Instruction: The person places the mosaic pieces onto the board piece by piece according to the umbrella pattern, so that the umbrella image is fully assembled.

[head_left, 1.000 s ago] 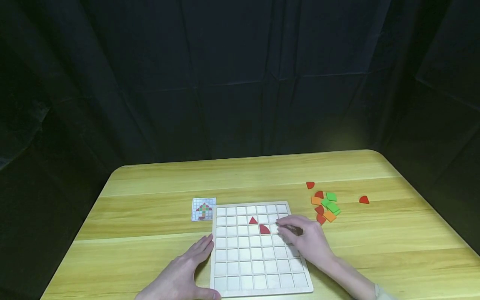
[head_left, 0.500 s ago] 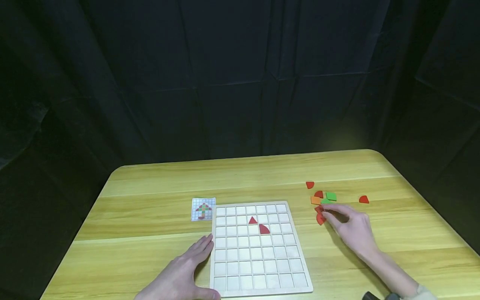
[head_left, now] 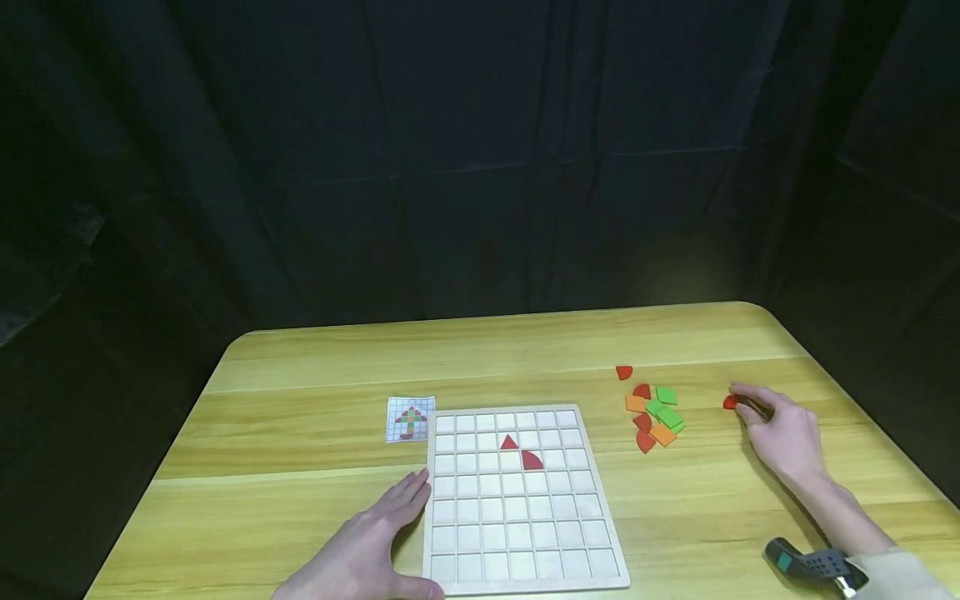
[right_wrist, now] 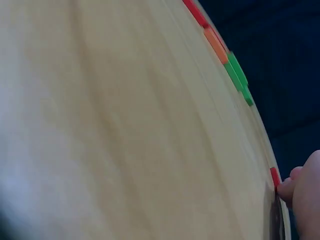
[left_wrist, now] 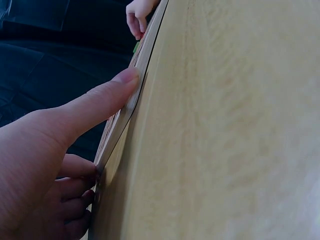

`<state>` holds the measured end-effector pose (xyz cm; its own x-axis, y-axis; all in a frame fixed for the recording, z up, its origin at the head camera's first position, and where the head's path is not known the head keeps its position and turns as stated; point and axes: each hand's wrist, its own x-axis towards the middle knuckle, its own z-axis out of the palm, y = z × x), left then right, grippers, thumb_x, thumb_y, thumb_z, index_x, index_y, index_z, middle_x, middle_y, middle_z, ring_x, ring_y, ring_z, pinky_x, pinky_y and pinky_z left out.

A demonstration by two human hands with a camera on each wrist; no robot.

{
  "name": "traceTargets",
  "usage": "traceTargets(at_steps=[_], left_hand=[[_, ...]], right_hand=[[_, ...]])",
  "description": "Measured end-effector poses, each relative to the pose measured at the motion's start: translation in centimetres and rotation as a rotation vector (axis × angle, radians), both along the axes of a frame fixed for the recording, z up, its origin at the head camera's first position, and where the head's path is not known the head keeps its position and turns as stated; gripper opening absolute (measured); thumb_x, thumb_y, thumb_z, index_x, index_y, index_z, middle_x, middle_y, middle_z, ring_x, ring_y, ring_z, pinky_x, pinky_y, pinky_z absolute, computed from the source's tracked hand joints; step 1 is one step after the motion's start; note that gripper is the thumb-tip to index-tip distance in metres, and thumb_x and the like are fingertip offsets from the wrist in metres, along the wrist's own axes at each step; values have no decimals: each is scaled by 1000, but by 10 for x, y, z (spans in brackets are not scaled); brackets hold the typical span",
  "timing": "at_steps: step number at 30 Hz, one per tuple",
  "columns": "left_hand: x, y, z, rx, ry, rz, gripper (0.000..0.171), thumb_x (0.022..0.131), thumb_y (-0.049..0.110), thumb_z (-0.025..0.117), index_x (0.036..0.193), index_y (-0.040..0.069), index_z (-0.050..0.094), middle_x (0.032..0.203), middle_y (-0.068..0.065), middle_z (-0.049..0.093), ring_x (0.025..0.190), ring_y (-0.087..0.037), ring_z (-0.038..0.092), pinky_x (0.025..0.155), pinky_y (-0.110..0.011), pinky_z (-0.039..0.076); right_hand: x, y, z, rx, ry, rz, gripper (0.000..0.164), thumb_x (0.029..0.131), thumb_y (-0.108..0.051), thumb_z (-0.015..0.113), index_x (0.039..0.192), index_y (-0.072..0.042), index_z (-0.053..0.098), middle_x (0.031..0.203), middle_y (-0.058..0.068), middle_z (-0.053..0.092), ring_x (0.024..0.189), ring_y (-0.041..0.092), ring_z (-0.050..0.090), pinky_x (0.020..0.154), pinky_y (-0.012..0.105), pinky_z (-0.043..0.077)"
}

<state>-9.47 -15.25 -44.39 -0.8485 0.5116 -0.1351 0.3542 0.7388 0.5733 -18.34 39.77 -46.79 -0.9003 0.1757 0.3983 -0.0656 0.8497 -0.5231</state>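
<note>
A white square-grid board lies on the table, bearing a red triangle tile and a red quarter-circle tile. My left hand rests against the board's left side with fingers extended and the thumb near its front left corner. In the left wrist view the thumb touches the board's edge. Far to the right, my right hand pinches another red quarter-circle tile between thumb and index finger, low at the tabletop. The right wrist view shows that tile at the fingertips.
Between board and right hand lie loose green tiles, orange tiles and red tiles. One red tile sits farther back. A pattern card lies beside the board's far left corner. Dark curtains hang behind the table.
My right hand has moved from over the board, past the loose tiles, to the red quarter-circle tile at the far right. The left hand stays at the board.
</note>
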Motion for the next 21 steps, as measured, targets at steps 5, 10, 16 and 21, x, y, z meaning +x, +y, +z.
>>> traceTargets(at_steps=[5, 10, 16, 21], left_hand=[[0, 0, 0, -5, 5, -3, 120, 67, 77, 74, 156, 8, 33, 166, -2, 24, 151, -27, 26, 115, -48, 36], [0, 0, 0, -3, 12, 0, 120, 67, 76, 74, 156, 9, 33, 166, -2, 25, 151, -28, 27, 114, -50, 37], [1, 0, 0, 3, 12, -3, 120, 66, 76, 75, 156, 8, 33, 165, -3, 26, 150, -29, 28, 113, -51, 37], [0, 0, 0, 6, 1, -2, 120, 66, 76, 75, 156, 8, 34, 165, -4, 26, 150, -29, 28, 114, -52, 37]], right_hand=[[-2, 7, -2, 13, 0, 4, 24, 95, -6, 63, 116, 3, 69, 114, 30, 68, 112, 54, 59, 86, 59, 40], [-2, 5, -1, 28, 34, -19, 25, 93, -16, 71, 110, 2, 73, 109, 28, 70, 107, 51, 61, 82, 48, 38], [-1, 5, -1, 39, 75, -38, 27, 87, -20, 79, 103, 1, 75, 101, 27, 72, 101, 49, 63, 79, 42, 33], [-1, 4, -1, 51, 72, -19, 28, 87, -21, 79, 106, -1, 76, 104, 24, 73, 103, 48, 64, 77, 34, 34]])
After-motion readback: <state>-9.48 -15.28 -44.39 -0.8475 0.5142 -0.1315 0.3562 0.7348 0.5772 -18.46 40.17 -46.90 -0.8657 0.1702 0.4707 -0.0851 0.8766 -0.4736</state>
